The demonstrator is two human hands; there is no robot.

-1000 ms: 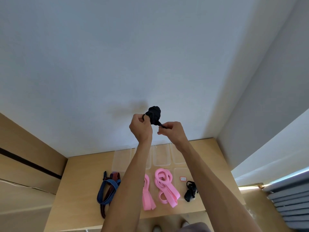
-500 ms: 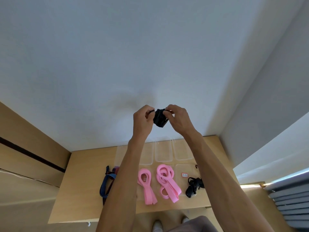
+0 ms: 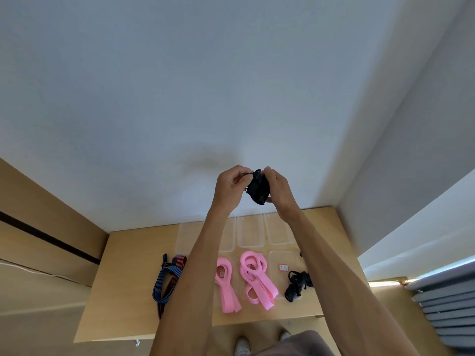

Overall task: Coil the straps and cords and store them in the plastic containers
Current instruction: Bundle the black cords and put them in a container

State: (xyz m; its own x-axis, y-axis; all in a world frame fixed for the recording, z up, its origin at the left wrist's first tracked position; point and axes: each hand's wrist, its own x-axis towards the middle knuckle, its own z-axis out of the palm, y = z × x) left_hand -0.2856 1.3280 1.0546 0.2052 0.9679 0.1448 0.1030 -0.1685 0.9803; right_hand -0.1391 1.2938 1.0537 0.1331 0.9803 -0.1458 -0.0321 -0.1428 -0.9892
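- We see two bare hands held up high in front of a pale wall, far above the wooden table [image 3: 123, 299].
- The left hand [image 3: 229, 185] pinches the top edge of a black strap bundle [image 3: 258, 187] with curled fingers.
- The right hand [image 3: 279, 192] wraps its fingers round the other side of the bundle, thumb underneath.
- So the bundle sits between both hands, in the air.
- On the table we see clear plastic containers [image 3: 250, 233] in a row at the back.
- Nearer us lie a blue and red cord [image 3: 164, 283], a pink strap [image 3: 226, 289], a bigger pink strap pile [image 3: 257, 278] and a black strap [image 3: 297, 285].
- The pink pile looks to lie on a clear lid or tray; we cannot tell which.
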